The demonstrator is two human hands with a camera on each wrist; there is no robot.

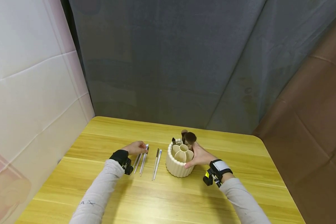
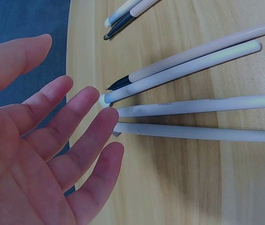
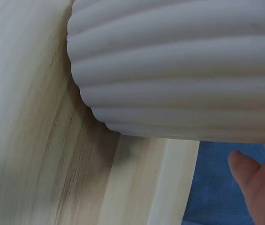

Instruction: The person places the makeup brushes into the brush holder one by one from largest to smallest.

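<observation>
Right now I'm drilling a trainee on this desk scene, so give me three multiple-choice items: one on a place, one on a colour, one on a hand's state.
1. Where is the ribbed cream round holder?
A. right of the white slim brushes
B. left of them
C. on them

2. The wooden table is
A. yellow
B. black
C. red

3. The left hand is
A. fisted
B. open
C. gripping the holder

A: head view shows it rightward.
A: yellow planks.
B: fingers spread in the wrist view.

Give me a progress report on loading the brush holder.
Done: a few brushes stand in the ribbed holder. In hand: right hand grips the holder; left hand, fingers straight, reaches the slim white brushes. Left: six slim brushes lie on the table.
</observation>
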